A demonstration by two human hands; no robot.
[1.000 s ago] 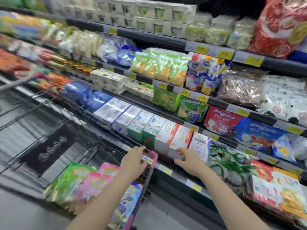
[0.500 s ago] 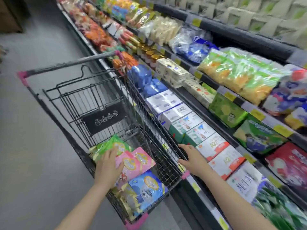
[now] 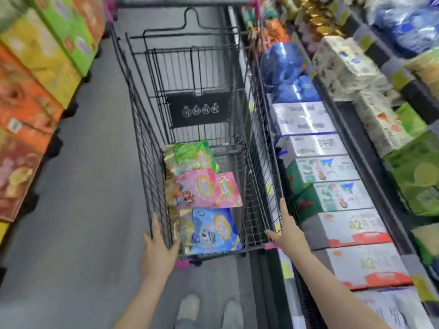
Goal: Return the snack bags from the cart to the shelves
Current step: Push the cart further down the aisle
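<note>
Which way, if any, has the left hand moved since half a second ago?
Yes. The left hand came off the pink snack bag, back toward the person, onto the near-left corner of the cart.

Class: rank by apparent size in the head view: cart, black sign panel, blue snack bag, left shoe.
1. cart
2. black sign panel and blue snack bag, too alike to rank
3. left shoe

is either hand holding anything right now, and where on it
No bag is held. The left hand rests open on the near-left corner of the cart, the right hand on its near-right corner; the snack bags lie inside.
</note>
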